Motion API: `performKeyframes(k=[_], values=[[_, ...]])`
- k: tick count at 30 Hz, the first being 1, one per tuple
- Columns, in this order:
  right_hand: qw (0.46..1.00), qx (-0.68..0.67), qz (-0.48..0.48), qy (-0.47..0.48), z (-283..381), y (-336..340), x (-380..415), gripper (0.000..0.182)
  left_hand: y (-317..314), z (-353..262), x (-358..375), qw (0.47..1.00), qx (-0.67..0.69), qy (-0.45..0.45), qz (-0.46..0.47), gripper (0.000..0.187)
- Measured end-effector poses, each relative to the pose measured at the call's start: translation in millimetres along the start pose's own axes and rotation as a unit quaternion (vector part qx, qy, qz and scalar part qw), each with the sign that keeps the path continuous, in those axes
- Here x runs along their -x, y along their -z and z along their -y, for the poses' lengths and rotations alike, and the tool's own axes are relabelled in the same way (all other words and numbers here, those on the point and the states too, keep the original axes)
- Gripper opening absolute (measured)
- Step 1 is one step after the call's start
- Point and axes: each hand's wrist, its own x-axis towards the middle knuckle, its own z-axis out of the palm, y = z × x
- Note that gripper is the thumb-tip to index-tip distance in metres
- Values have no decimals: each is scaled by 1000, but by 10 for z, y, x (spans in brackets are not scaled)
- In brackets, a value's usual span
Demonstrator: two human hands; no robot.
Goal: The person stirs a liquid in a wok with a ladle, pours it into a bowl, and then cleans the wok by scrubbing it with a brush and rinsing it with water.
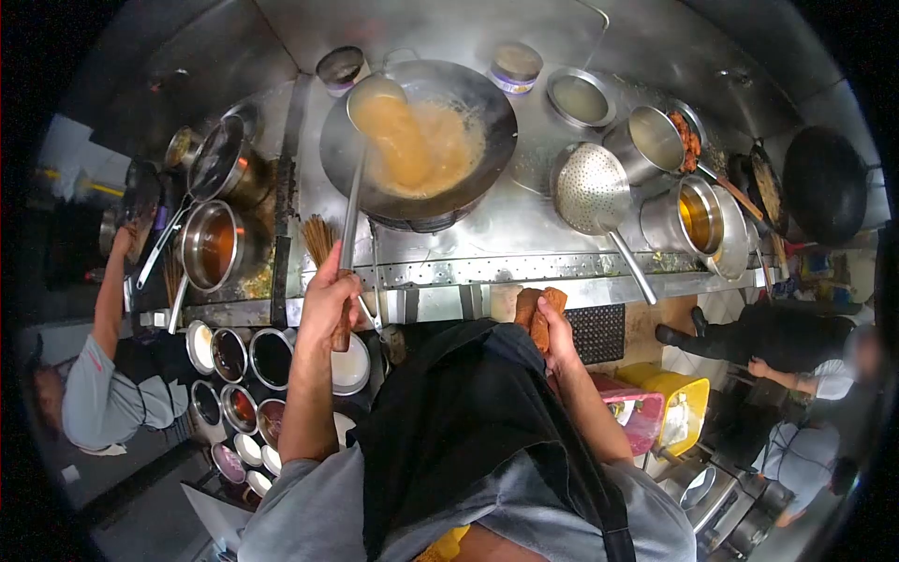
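Seen from above, a person stands at a long steel counter (pixel 524 225) packed with cookware. The left hand (pixel 326 298) is closed around the wooden grip of a long-handled ladle (pixel 375 94), whose shaft runs up and away to a bowl tilted over a large wok (pixel 419 136). Orange-brown liquid spills from the ladle bowl into the pool of the same liquid in the wok. The right hand (pixel 554 330) is curled around a folded brown cloth (pixel 536 314), held just below the counter's front edge and apart from the wok.

The wok sits in the middle of the counter, its near rim close to the perforated front rail. To its right a perforated strainer (pixel 590 187) lies face up, its handle jutting past the front edge. Beyond that stand a pot of amber oil (pixel 698 217) and a steel pot (pixel 651 139), closely spaced. To the wok's left, a bundle of thin sticks (pixel 318 239) leans by the ladle shaft, and a pot of dark sauce (pixel 211 245) stands nearby.

Below the left forearm, a cluster of small seasoning bowls (pixel 245 356) fills the space at the person's side. Another person (pixel 103 393) stands at the far left, and another (pixel 796 356) at the right, leaving narrow room on both sides.
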Motion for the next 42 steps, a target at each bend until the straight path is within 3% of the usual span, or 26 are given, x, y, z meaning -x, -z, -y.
performKeyframes(k=[2,7,9,10,12,13,15,16,18,22,25,28,30,32,33,35,36,37,39,42], values=[[1000,0,0,-1,-2,-43,-8,42,62,-79,-8,993,-109,-47,-19,75],[1000,1,0,-14,-45,-27,-70,43,55,-218,-104,976,-197,-76,-53,73],[999,19,-13,-24,-66,19,-96,45,106,-204,-247,931,-344,-84,-83,71],[999,20,-14,-25,-75,36,-99,45,164,-139,-366,932,-343,-84,-83,71],[1000,17,-4,-23,-86,68,-109,46,239,-15,-561,843,-503,-123,-145,70],[1000,18,-4,-23,-113,126,-136,46,242,22,-560,843,-502,-123,-146,70],[999,39,1,-29,-160,261,-195,46,164,110,-508,787,-587,-109,-158,68],[999,39,1,-27,-154,272,-188,46,113,180,-421,787,-586,-110,-157,68],[999,31,-17,-30,-153,287,-169,46,18,312,-210,932,-352,6,-87,69],[999,18,-18,-20,-189,317,-176,45,-55,268,-180,977,-209,30,-6,70],[999,29,-4,-41,-199,326,-193,43,114,221,-687,890,-444,-76,-76,70],[998,35,-4,-45,-211,365,-216,44,445,47,-1121,740,-644,-142,-133,69],[998,45,-13,-36,-202,356,-196,45,625,82,-1166,710,-667,-180,-135,70],[999,18,-15,-36,-178,356,-141,45,484,36,-856,887,-453,-57,-64,70],[999,-7,-18,-39,-180,354,-107,45,397,116,-750,917,-394,-29,-54,71],[998,-23,-27,-51,-169,345,-58,45,276,224,-587,991,-107,83,15,66],[997,-35,-35,-61,-160,349,-47,45,247,278,-529,988,60,127,57,63],[997,-36,-36,-60,-182,389,-75,45,205,314,-480,989,59,126,59,63],[999,-15,-24,-43,-232,473,-136,45,102,376,-390,935,303,168,70,55],[999,1,-27,-35,-213,476,-146,45,-60,364,-218,951,265,143,72,51]])
